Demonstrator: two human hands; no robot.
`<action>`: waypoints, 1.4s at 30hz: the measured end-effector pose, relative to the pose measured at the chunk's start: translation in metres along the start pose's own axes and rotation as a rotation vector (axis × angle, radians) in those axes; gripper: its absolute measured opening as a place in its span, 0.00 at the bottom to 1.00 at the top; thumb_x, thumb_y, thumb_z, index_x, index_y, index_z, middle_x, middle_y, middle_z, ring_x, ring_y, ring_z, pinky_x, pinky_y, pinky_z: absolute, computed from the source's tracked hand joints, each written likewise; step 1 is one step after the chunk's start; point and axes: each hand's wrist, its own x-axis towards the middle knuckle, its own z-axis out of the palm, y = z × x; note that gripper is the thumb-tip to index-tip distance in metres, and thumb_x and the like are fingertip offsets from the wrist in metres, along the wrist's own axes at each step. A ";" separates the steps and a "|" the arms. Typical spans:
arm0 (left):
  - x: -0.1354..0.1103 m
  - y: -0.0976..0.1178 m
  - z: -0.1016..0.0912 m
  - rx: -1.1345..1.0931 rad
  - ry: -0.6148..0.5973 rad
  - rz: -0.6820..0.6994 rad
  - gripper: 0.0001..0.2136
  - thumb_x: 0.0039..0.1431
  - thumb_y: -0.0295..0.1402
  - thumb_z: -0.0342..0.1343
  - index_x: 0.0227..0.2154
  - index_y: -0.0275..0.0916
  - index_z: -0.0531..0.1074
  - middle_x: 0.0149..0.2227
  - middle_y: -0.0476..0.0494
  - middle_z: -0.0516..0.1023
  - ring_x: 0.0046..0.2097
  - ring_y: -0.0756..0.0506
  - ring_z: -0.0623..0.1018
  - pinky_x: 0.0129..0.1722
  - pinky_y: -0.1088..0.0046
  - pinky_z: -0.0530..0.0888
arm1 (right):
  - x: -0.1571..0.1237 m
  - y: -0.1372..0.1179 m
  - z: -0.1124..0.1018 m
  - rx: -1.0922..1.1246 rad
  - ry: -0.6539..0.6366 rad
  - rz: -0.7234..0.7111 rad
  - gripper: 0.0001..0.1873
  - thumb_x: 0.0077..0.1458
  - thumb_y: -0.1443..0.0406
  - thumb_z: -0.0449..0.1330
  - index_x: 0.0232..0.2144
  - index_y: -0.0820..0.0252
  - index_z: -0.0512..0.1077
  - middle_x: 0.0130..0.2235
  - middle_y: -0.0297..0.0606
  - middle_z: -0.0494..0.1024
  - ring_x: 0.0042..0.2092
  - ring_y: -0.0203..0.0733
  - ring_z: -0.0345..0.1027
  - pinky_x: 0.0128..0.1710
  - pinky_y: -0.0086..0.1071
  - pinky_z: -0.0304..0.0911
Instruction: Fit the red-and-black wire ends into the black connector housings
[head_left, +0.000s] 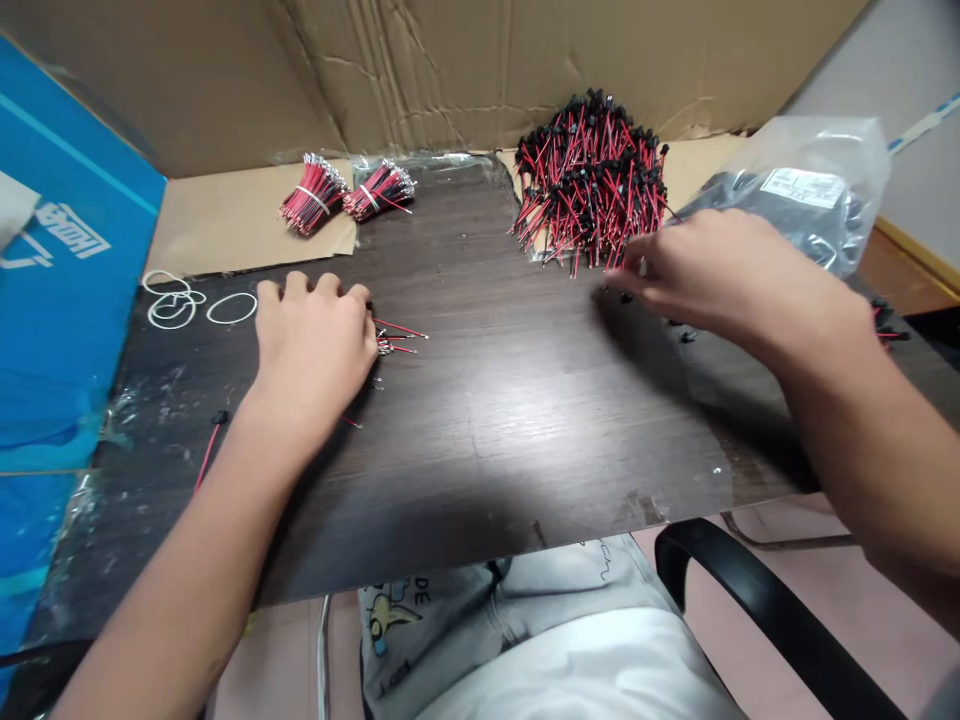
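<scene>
On the left of the dark table, my left hand (319,325) is closed over a small bunch of red and black wires (394,343). Their bare ends stick out past the thumb side, and the rest is hidden under the hand. My right hand (709,262) is at the front right edge of a large pile of wires with black connectors (592,180). Its thumb and fingers are pinched together low over the table; what is between them is too small to make out. A few loose black connectors (688,337) lie beneath that hand.
Two banded wire bundles (313,195) lie on cardboard at the back left. White rubber bands (172,302) are at the left. A single red wire (208,452) lies beside my left forearm. A clear bag of black parts (806,195) is at the right; cardboard (435,75) walls the back.
</scene>
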 end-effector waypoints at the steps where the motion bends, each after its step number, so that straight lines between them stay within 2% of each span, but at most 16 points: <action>1: 0.000 0.000 0.000 -0.007 0.020 0.021 0.14 0.66 0.35 0.50 0.37 0.42 0.81 0.36 0.36 0.79 0.55 0.27 0.75 0.55 0.38 0.65 | -0.002 0.000 0.002 -0.019 -0.039 -0.020 0.23 0.69 0.56 0.49 0.41 0.63 0.80 0.34 0.52 0.79 0.31 0.47 0.65 0.33 0.39 0.50; 3: 0.000 0.001 -0.001 0.017 0.025 0.037 0.14 0.66 0.35 0.48 0.35 0.42 0.81 0.35 0.36 0.80 0.54 0.28 0.76 0.53 0.38 0.66 | -0.004 0.001 0.006 -0.039 -0.074 -0.046 0.21 0.68 0.60 0.49 0.42 0.65 0.79 0.34 0.51 0.78 0.30 0.44 0.62 0.32 0.39 0.51; 7: 0.003 0.004 -0.007 0.147 -0.077 -0.010 0.10 0.63 0.30 0.50 0.32 0.39 0.77 0.36 0.35 0.79 0.50 0.29 0.76 0.49 0.42 0.69 | -0.003 0.003 0.010 -0.063 -0.089 -0.063 0.18 0.68 0.63 0.49 0.39 0.64 0.78 0.34 0.49 0.77 0.26 0.38 0.52 0.30 0.37 0.49; 11: 0.005 0.002 -0.009 0.125 -0.058 -0.013 0.07 0.60 0.28 0.53 0.28 0.40 0.74 0.34 0.38 0.78 0.49 0.32 0.76 0.50 0.45 0.70 | 0.002 0.008 0.017 -0.084 -0.059 -0.121 0.17 0.67 0.65 0.47 0.38 0.64 0.75 0.33 0.50 0.77 0.25 0.36 0.45 0.28 0.36 0.48; 15: 0.007 0.003 -0.014 0.261 -0.134 -0.049 0.08 0.60 0.28 0.52 0.33 0.37 0.78 0.37 0.33 0.81 0.47 0.29 0.78 0.45 0.46 0.73 | 0.002 0.008 0.016 -0.102 -0.083 -0.163 0.14 0.63 0.67 0.50 0.37 0.63 0.75 0.32 0.48 0.76 0.26 0.39 0.51 0.29 0.36 0.49; 20: 0.007 0.004 -0.018 0.268 -0.115 -0.062 0.10 0.60 0.29 0.51 0.33 0.37 0.78 0.36 0.33 0.81 0.45 0.31 0.77 0.46 0.45 0.74 | -0.004 0.000 0.001 -0.098 -0.056 -0.098 0.17 0.64 0.66 0.50 0.49 0.61 0.74 0.31 0.44 0.74 0.28 0.42 0.57 0.31 0.37 0.50; 23: 0.008 0.004 -0.019 0.246 -0.113 -0.068 0.11 0.60 0.28 0.50 0.35 0.37 0.79 0.37 0.32 0.81 0.44 0.31 0.76 0.45 0.46 0.74 | -0.003 0.002 0.005 -0.108 -0.068 -0.109 0.14 0.62 0.66 0.52 0.44 0.59 0.76 0.32 0.45 0.76 0.28 0.42 0.58 0.30 0.36 0.49; 26: 0.011 0.010 -0.025 0.154 -0.168 -0.168 0.13 0.62 0.28 0.50 0.41 0.36 0.80 0.38 0.33 0.80 0.42 0.34 0.75 0.46 0.51 0.73 | 0.001 0.007 0.014 -0.085 -0.107 -0.151 0.12 0.62 0.66 0.52 0.37 0.60 0.76 0.34 0.46 0.77 0.29 0.42 0.60 0.30 0.36 0.51; 28: 0.013 0.015 -0.031 0.036 -0.174 -0.244 0.14 0.63 0.28 0.51 0.47 0.38 0.79 0.36 0.40 0.77 0.38 0.40 0.73 0.46 0.58 0.71 | 0.002 0.009 0.018 -0.078 -0.115 -0.153 0.13 0.62 0.67 0.51 0.35 0.61 0.76 0.33 0.47 0.77 0.29 0.42 0.61 0.30 0.37 0.52; 30: 0.014 0.019 -0.036 -0.070 -0.155 -0.310 0.15 0.63 0.27 0.51 0.49 0.40 0.78 0.31 0.47 0.73 0.32 0.45 0.69 0.41 0.65 0.68 | 0.001 0.010 0.020 -0.067 -0.115 -0.159 0.13 0.62 0.68 0.51 0.36 0.62 0.77 0.33 0.48 0.78 0.29 0.42 0.60 0.30 0.37 0.52; 33: 0.014 0.018 -0.038 -0.187 -0.107 -0.368 0.15 0.63 0.26 0.51 0.48 0.41 0.78 0.25 0.52 0.66 0.27 0.48 0.63 0.33 0.69 0.61 | -0.001 0.011 0.020 -0.060 -0.083 -0.179 0.13 0.62 0.68 0.51 0.39 0.62 0.76 0.32 0.47 0.77 0.27 0.40 0.57 0.29 0.37 0.51; 36: 0.015 0.011 -0.034 -0.287 -0.059 -0.387 0.13 0.63 0.25 0.51 0.46 0.39 0.77 0.24 0.52 0.62 0.27 0.49 0.60 0.30 0.68 0.57 | -0.004 0.011 0.016 -0.072 -0.066 -0.146 0.12 0.64 0.66 0.51 0.40 0.61 0.75 0.29 0.44 0.74 0.25 0.38 0.51 0.29 0.36 0.50; 42: 0.021 0.001 -0.023 -0.586 0.014 -0.388 0.09 0.61 0.22 0.50 0.42 0.36 0.71 0.27 0.52 0.66 0.29 0.52 0.64 0.32 0.73 0.61 | -0.006 0.011 0.010 -0.044 -0.106 -0.082 0.13 0.67 0.66 0.50 0.35 0.59 0.73 0.29 0.44 0.72 0.24 0.36 0.48 0.28 0.36 0.52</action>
